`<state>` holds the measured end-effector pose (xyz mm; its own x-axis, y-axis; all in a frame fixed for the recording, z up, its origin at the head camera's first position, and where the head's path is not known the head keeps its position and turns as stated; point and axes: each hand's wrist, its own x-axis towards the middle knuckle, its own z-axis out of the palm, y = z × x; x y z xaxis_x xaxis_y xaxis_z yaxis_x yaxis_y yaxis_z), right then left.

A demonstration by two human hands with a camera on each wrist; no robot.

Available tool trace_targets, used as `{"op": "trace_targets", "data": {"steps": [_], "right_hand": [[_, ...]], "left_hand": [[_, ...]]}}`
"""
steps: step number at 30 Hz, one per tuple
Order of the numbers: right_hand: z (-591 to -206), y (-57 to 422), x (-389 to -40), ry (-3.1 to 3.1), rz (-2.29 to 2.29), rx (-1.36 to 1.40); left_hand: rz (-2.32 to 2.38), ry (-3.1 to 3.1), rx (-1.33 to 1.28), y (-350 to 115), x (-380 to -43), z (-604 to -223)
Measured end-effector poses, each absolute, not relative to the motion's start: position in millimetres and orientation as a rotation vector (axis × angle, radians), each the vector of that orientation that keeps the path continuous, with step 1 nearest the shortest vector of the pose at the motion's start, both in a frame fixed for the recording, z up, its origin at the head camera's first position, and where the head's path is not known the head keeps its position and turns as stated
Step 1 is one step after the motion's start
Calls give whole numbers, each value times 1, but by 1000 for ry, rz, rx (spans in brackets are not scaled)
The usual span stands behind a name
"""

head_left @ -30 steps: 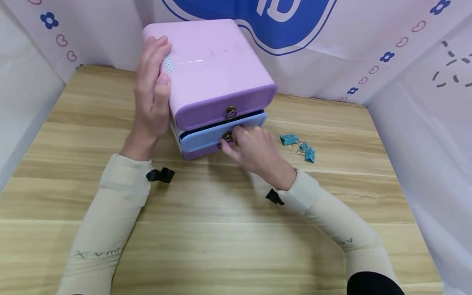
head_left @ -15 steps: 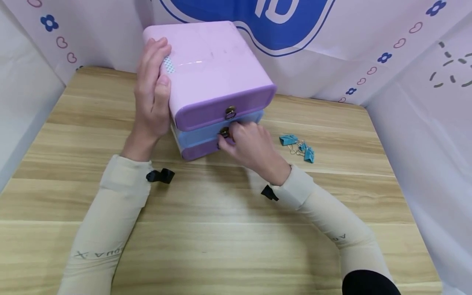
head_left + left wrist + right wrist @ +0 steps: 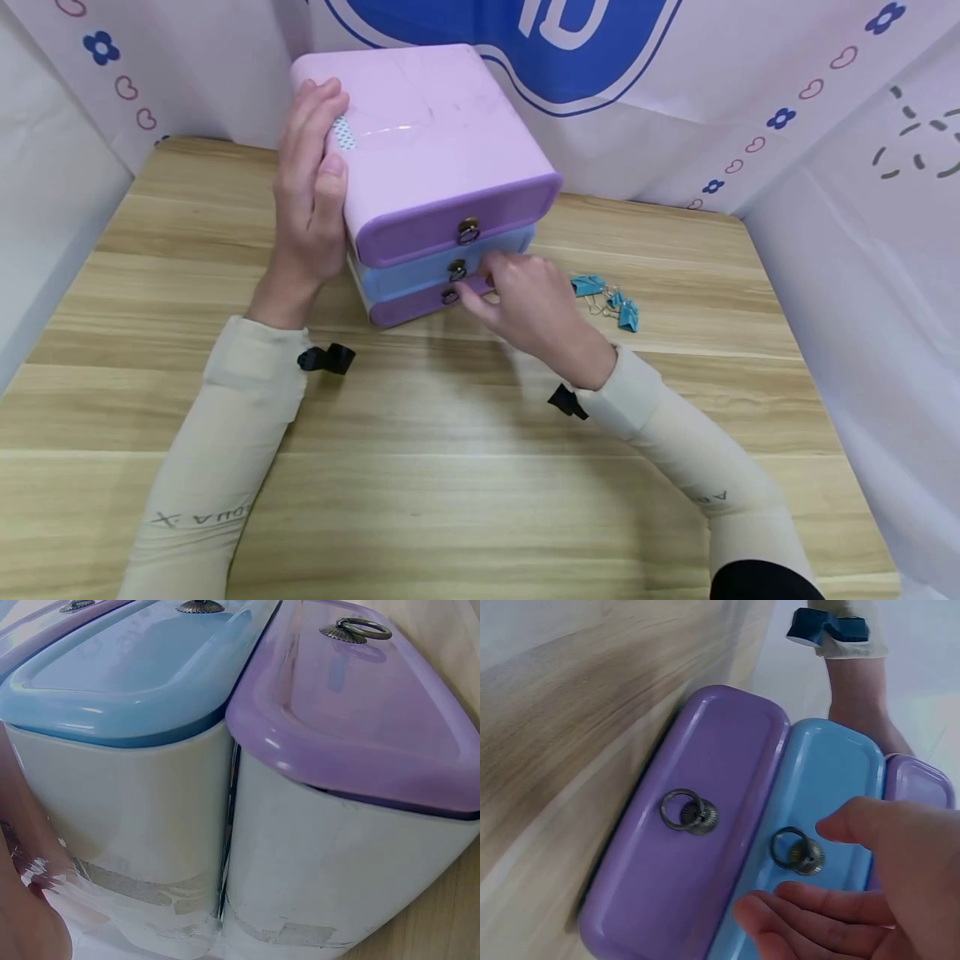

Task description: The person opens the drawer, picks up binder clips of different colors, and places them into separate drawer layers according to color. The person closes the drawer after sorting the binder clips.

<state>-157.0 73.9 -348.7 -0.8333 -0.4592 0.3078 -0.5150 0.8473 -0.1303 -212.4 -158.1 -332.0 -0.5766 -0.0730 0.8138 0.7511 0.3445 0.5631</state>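
A small chest of drawers (image 3: 442, 125) with a pink top stands on the table, its purple, blue and purple drawer fronts stacked one above another. My left hand (image 3: 309, 204) rests along its left side, fingertips reaching over the top edge. My right hand (image 3: 538, 315) is in front of the blue drawer (image 3: 405, 277), which sits closed. In the right wrist view, thumb and fingers stand apart around the blue drawer's ring pull (image 3: 807, 856) without gripping it. Below it, the bottom purple drawer (image 3: 682, 825) has its own ring pull (image 3: 699, 817).
Several teal binder clips (image 3: 628, 315) lie on the wooden table (image 3: 420, 500) to the right of the chest. A printed white cloth (image 3: 637, 150) hangs behind, and white sheeting stands at both sides. Clear tape (image 3: 135, 889) runs along the chest's side.
The blue drawer, slightly out a second ago, has been pushed in flush. My right hand has let go of its ring pull and drawn slightly back to the right. The left hand stays put.
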Motion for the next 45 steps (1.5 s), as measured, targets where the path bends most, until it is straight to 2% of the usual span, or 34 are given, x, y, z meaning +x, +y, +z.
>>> {"op": "trace_targets", "data": {"steps": [9,20,33,45], "right_hand": [[-327,79,-146,-2615,423,746],[-310,74,-148,-2525,431,688],[-311,62,-156,-2545,395,604],[-311,62,-155,-2481,361,635]], "left_hand": [[-1281,-1815,-612,-166,-232,-349],[-1378,-1862,-551,-154,-201,-322],[-1383,-1856,-553,-154,-202,-322],[-1377,-1837,-567,-154,-203,-324]]}}
